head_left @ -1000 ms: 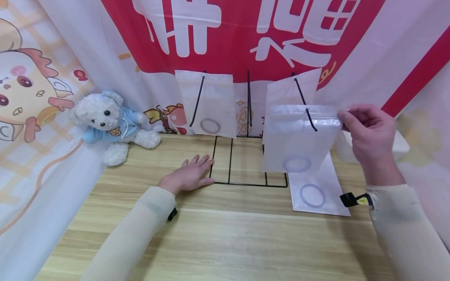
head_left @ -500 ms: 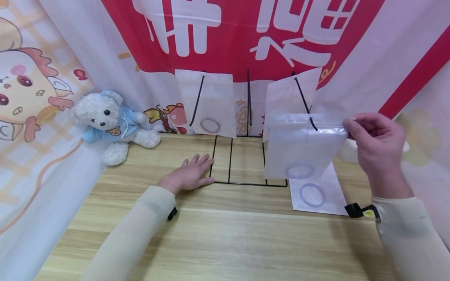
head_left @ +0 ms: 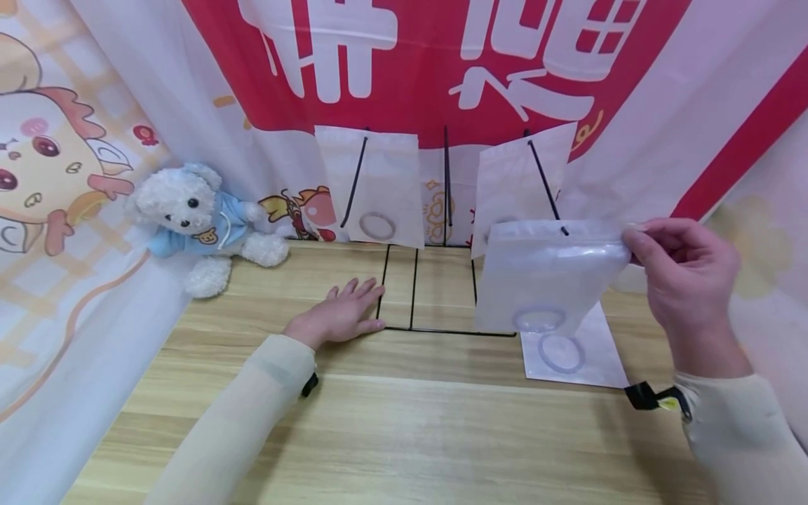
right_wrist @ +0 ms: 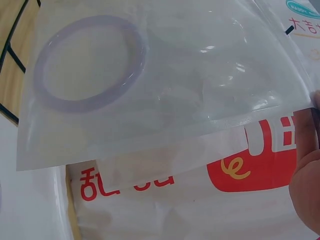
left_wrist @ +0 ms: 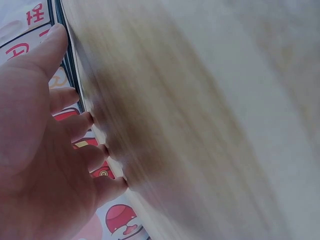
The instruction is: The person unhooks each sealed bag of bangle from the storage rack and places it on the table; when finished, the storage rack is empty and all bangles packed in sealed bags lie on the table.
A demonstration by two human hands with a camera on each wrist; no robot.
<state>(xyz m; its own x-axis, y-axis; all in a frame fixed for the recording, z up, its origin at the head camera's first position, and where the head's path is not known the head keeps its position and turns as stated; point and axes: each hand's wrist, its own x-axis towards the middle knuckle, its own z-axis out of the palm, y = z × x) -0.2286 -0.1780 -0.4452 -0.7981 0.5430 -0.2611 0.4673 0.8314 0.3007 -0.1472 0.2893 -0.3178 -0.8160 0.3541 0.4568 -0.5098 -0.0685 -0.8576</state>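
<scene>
My right hand (head_left: 691, 280) pinches the upper right corner of a translucent white zip bag (head_left: 543, 273) with a pale purple ring (right_wrist: 41, 75) inside. At the bag's top edge shows the tip of a slanting black hook (head_left: 544, 172). Another white bag (head_left: 505, 175) hangs farther back on that hook, partly covered by the held one. My left hand (head_left: 337, 312) rests on the table with fingers spread, its fingertips at the left side of the black wire rack (head_left: 463, 331). A third bag (head_left: 394, 175) hangs on the left hook.
A similar bag (head_left: 600, 358) lies on the wooden table (head_left: 404, 435) below the held one. The middle hook (head_left: 447, 182) carries no bag. At the left sits a white teddy bear (head_left: 189, 210) in blue. Part of a white container (head_left: 629, 280) shows behind my right hand.
My right hand has moved down and slightly right, drawing the bag along the hook to its tip. My left hand has stayed in place.
</scene>
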